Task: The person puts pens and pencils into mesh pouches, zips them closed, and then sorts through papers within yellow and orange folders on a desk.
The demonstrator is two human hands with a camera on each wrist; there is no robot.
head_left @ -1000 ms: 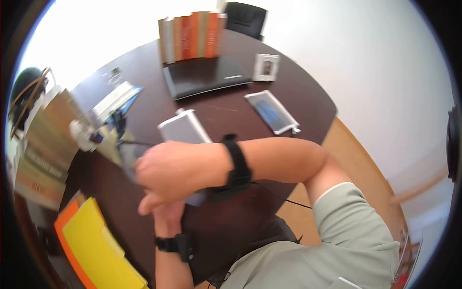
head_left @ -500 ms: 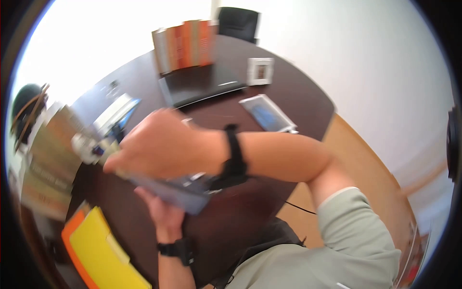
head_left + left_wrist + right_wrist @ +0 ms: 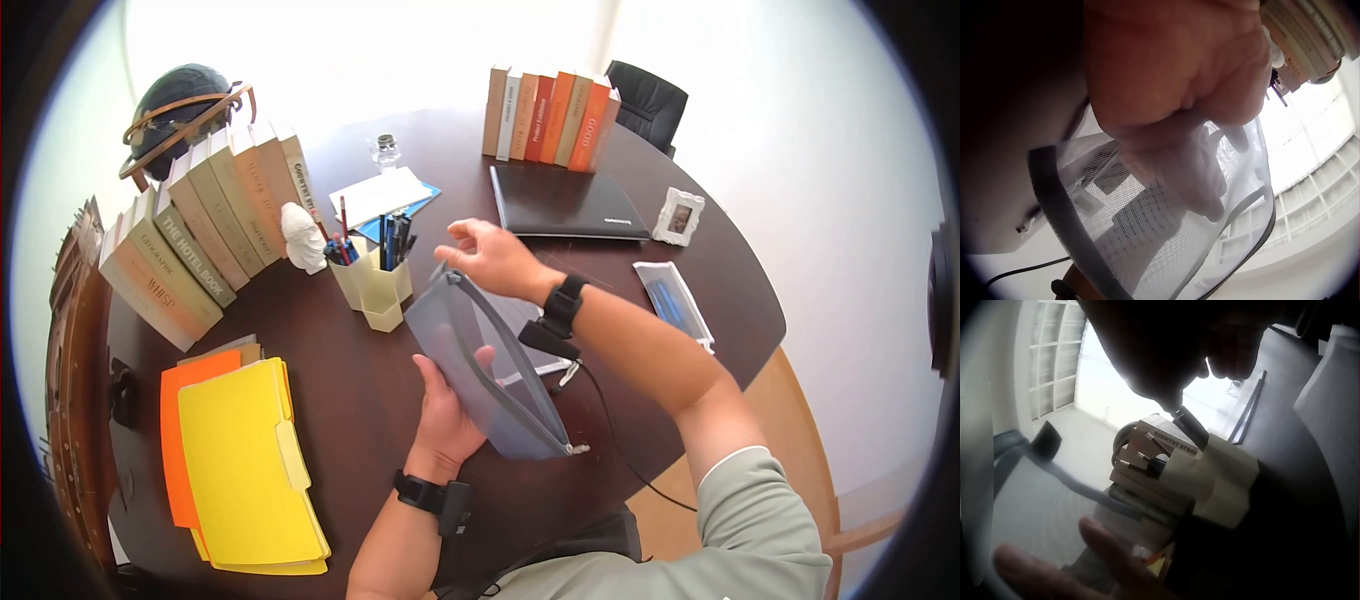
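Note:
A grey mesh zip pouch (image 3: 450, 340) rests in my left hand (image 3: 450, 425), its zipper undone and its mouth gaping toward the right. The left thumb lies along the near side, and in the left wrist view fingers (image 3: 1200, 178) show through the mesh (image 3: 1147, 244). My right hand (image 3: 500, 262) hovers by the pouch's upper end, fingers loosely bent with nothing visible in them. Just left of it stands a cream pen holder (image 3: 380, 295) with several pens (image 3: 395, 240). In the right wrist view a fingertip overlaps a pen top.
Another mesh pouch (image 3: 530, 325) lies behind the held one, and one with blue contents (image 3: 675, 305) lies at right. A black laptop (image 3: 570, 200), picture frame (image 3: 680, 215), books (image 3: 550, 115), white bust (image 3: 302, 238) and yellow folders (image 3: 250, 465) stand or lie about the desk.
The view has turned left. My right hand, earlier passing over the left hand and pouch, has come away from the pouch, which now shows with its mouth spread. My left hand keeps hold of it.

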